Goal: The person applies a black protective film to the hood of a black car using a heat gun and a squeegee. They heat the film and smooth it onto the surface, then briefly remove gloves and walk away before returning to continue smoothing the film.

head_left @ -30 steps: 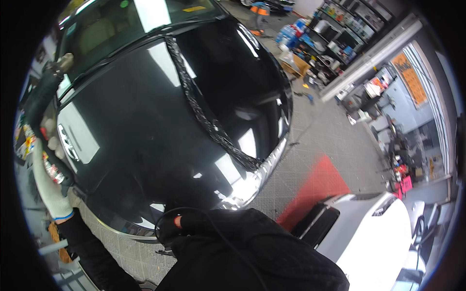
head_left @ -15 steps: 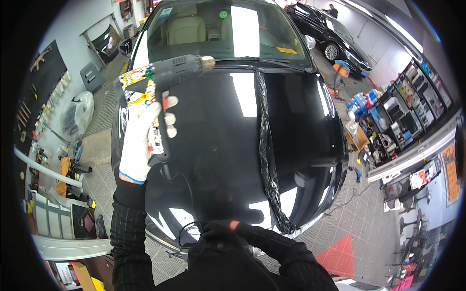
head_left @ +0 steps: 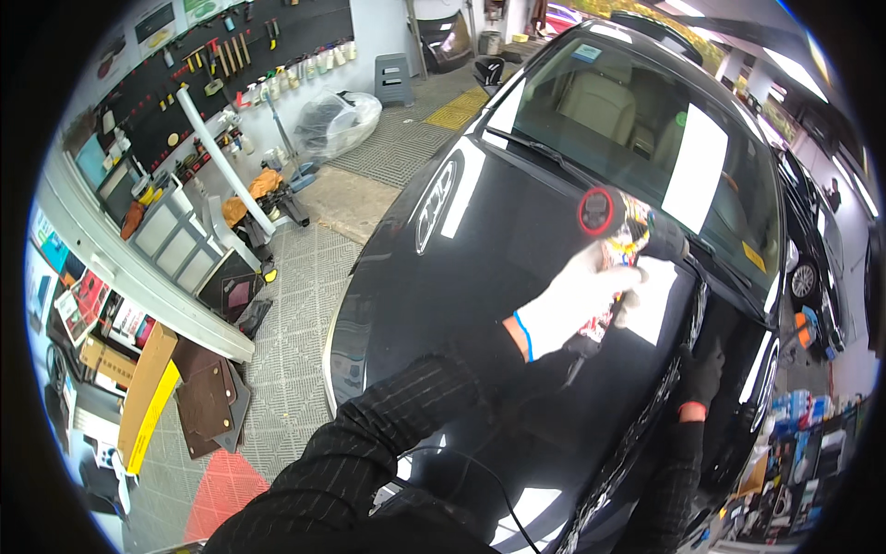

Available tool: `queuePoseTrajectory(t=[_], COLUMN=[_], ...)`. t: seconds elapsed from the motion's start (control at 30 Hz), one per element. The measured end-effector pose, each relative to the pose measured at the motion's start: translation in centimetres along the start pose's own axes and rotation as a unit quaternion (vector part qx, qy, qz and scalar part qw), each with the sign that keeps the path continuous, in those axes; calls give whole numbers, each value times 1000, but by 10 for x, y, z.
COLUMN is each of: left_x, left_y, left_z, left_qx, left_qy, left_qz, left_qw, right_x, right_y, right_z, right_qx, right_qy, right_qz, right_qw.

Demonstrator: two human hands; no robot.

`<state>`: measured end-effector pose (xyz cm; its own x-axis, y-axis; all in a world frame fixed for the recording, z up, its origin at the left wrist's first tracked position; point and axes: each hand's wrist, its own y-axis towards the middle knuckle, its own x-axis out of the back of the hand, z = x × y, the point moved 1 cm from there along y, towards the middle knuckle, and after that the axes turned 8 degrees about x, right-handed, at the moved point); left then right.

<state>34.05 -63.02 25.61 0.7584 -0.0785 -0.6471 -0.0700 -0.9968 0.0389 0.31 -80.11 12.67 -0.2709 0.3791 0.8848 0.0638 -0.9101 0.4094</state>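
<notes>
My left hand (head_left: pixel 574 300), in a white glove with a blue cuff, is closed around the handle of a heat gun (head_left: pixel 630 226) wrapped in colourful stickers. The gun's red-rimmed round rear end faces me, and its nozzle points away to the right, over the black car hood (head_left: pixel 443 314). A crumpled strip of shiny black film (head_left: pixel 640 432) runs lengthwise along the hood. Just right of that strip, my right hand (head_left: pixel 703 377), in a black glove with a reddish cuff, lies low over the hood with fingers extended. Dark glove against dark paint hides its exact contact.
A black cord (head_left: pixel 498 480) crosses the hood's near part. The windshield (head_left: pixel 628 129) and wipers lie beyond. To the left stand a tool board (head_left: pixel 231 74), a white post (head_left: pixel 226 162) and a plastic-wrapped bundle (head_left: pixel 340 125). Another black car (head_left: pixel 812 240) is at the right.
My view has swung left and tilted. The heat gun has turned from pointing sideways to pointing away, nearer the film strip. My right hand has moved from the hood's front edge to beside the strip.
</notes>
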Motion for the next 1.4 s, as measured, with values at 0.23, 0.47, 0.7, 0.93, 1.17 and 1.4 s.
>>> queuePoseTrajectory(t=[0.23, 0.47, 0.7, 0.93, 1.17, 1.4], left_x=[20, 31, 23, 39, 29, 16], left_y=[3, -2, 12, 11, 33, 53], left_z=[30, 32, 58, 63, 72, 82], left_qx=[62, 68, 89, 113, 143, 191], left_qy=[-4, 36, 6, 32, 50, 135], left_qz=[-32, -48, -55, -74, -66, -23], left_qw=[998, 996, 994, 990, 986, 972], right_x=[-51, -25, -65, -82, -89, -83], right_y=[65, 112, 105, 124, 132, 129], right_z=[-32, -47, -24, -93, -86, -67], right_qx=[-82, -130, -117, -218, -208, -225], right_qy=[-28, 61, -4, 327, 238, 232], right_qz=[20, 219, 154, 215, 255, 276], right_qw=[996, 965, 981, 894, 914, 905])
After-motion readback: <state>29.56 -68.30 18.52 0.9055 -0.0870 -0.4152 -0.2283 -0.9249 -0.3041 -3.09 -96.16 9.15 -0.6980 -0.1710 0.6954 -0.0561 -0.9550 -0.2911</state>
